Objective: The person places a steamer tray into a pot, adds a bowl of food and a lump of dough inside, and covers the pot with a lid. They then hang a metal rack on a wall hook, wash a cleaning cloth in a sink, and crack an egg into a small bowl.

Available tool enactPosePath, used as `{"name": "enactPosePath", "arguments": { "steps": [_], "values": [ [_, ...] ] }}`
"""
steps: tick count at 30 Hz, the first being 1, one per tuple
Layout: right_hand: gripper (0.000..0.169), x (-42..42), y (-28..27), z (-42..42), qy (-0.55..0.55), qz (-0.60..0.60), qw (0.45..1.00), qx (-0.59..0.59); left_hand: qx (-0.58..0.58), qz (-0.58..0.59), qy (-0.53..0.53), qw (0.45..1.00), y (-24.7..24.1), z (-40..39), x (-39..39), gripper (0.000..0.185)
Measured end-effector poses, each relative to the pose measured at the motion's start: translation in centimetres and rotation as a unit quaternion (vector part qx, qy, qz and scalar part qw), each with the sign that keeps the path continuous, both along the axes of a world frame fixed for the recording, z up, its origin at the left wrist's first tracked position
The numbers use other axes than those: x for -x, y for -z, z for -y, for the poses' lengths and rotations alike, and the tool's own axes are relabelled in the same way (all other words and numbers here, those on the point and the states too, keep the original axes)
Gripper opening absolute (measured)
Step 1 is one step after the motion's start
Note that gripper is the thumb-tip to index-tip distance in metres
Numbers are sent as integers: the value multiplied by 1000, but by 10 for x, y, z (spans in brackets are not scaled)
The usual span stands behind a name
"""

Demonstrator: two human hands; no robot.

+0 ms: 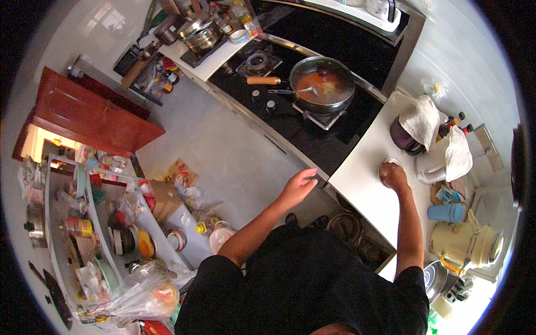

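My right hand (pixel 393 176) reaches down onto a small round metal dish (pixel 391 160) on the white counter (pixel 360 180). Its fingertips are hidden, so whether they grip the dish or reach into it is unclear. Empty and with fingers apart, my left hand (pixel 299 184) hovers by the counter's front edge. Beyond it, a lidded pan (pixel 322 83) sits on the black gas cooktop (pixel 293 134). Reddish liquid with pale pieces shows through the glass lid. The pan's wooden handle (pixel 264 80) points left, and a metal utensil handle (pixel 279 91) sticks out below it.
Cloth-covered pots (pixel 418 121), a blue cup (pixel 446 212) and a cream thermos jug (pixel 460 245) line the counter's wall side. A steel pot (pixel 201 37) stands left of the cooktop. Behind me on the left are a crowded shelf rack (pixel 94 205) and a red door (pixel 92 111).
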State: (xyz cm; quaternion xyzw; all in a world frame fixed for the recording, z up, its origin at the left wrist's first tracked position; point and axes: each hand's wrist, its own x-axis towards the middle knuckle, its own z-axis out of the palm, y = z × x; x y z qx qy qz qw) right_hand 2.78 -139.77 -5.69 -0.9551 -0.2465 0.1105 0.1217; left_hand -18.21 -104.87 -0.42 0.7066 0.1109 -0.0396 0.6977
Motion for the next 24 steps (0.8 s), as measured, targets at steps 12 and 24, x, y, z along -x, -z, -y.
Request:
{"name": "enactPosePath", "arguments": {
  "steps": [12, 24],
  "values": [
    [47, 59, -53, 35, 234, -344, 559, -717, 36, -62, 69, 995, -9, 12, -39, 44],
    [51, 132, -29, 75, 355, -218, 514, -750, 18, -94, 200, 975, -14, 42, -89, 43]
  ]
}}
